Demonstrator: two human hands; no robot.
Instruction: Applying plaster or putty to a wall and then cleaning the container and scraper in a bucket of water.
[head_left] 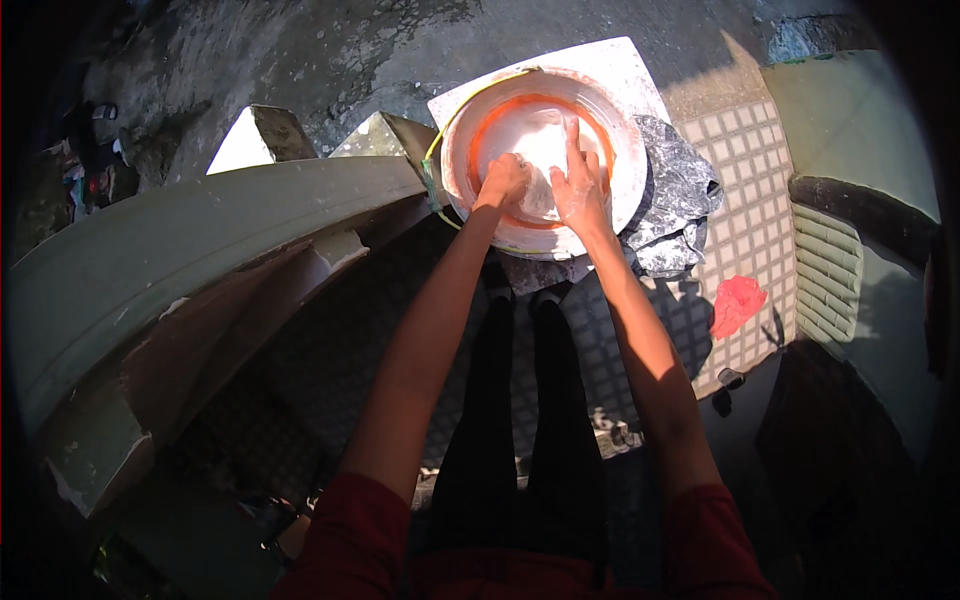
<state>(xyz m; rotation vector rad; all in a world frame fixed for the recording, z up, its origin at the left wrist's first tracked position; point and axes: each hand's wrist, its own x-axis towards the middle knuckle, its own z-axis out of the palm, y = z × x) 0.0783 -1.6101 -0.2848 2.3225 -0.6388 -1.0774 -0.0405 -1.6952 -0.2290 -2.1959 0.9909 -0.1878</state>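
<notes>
A round white bucket [627,205], smeared on its rim, stands in front of me with an orange ring [484,125] inside it. Pale white material [538,137] lies within that ring, brightly lit; whether it is powder or liquid I cannot tell. My left hand [506,181] is over the left part of the ring, its fingers curled in; anything inside them is hidden. To the right, my right hand [581,192] reaches into the bucket with the index finger stretched forward and the thumb apart. A thin yellow-green handle [431,160] curves along the bucket's left side.
Under the bucket is a white board [622,62]. Crumpled black-and-white plastic [672,205] lies against its right side, and a red plastic bag [738,306] rests on the tiled floor [745,150]. A greenish wall ledge [230,200] curves along the left; green masonry [850,130] stands right.
</notes>
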